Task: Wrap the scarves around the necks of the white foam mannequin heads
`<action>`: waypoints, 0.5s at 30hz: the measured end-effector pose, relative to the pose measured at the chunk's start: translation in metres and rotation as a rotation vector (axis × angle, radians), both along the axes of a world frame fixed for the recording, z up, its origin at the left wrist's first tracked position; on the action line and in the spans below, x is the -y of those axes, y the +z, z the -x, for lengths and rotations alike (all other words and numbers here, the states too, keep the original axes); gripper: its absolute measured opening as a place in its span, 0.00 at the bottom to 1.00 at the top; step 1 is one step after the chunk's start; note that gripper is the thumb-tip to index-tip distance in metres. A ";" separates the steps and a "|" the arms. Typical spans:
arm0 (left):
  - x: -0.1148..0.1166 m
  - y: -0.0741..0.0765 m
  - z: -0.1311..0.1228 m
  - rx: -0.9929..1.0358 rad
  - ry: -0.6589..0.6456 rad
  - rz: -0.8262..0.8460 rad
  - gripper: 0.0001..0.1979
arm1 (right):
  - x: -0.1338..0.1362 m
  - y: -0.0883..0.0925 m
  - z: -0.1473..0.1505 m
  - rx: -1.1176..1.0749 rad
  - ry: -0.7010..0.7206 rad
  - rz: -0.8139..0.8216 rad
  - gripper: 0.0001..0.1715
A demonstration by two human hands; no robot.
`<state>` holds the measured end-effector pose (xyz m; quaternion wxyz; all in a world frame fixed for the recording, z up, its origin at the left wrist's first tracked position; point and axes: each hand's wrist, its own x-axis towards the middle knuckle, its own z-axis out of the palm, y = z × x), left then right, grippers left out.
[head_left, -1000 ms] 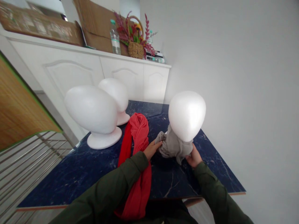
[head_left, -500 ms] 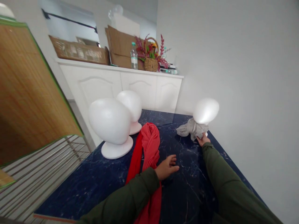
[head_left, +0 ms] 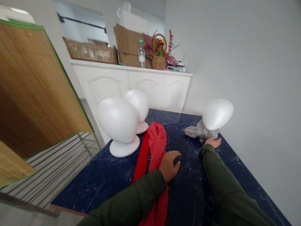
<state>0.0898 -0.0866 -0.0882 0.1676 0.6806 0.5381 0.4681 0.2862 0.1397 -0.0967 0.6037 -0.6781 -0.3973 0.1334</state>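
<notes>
My left hand (head_left: 169,165) hovers at the right side of a coral scarf (head_left: 158,147), thumb and fingers apart with nothing between them. A brighter red cloth (head_left: 142,160) lies along the scarf's left side. Farther right, my right hand (head_left: 213,142) is at the base of a white mannequin head (head_left: 217,113), beside a bunched grey scarf (head_left: 199,130). One of its fingers sticks out to the right; the others are partly hidden. The grey scarf lies round the foot of this head, which leans rightward. Two more white heads (head_left: 118,121) (head_left: 138,105) stand on the left.
The dark blue marbled table (head_left: 94,185) carries all of these. A metal rack (head_left: 63,169) with a bamboo mat (head_left: 42,84) stands left. Behind are a white cabinet (head_left: 105,81), cardboard boxes (head_left: 91,53), a water bottle (head_left: 141,55) and a flower basket (head_left: 159,62). A wall rises right.
The view has turned slightly left. My left hand has drawn back a little toward the coral scarf. My right hand has turned, one finger now spread; the right head leans more.
</notes>
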 end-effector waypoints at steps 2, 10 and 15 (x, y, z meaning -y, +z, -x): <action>-0.005 0.003 0.014 -0.169 0.237 -0.054 0.21 | 0.008 -0.002 -0.004 -0.047 -0.090 -0.009 0.31; -0.036 -0.004 0.072 -0.505 0.433 0.220 0.11 | 0.089 0.003 0.045 -0.292 0.693 0.085 0.23; -0.027 0.008 0.047 -0.521 0.146 0.074 0.11 | 0.145 -0.008 0.125 -0.523 1.125 0.296 0.24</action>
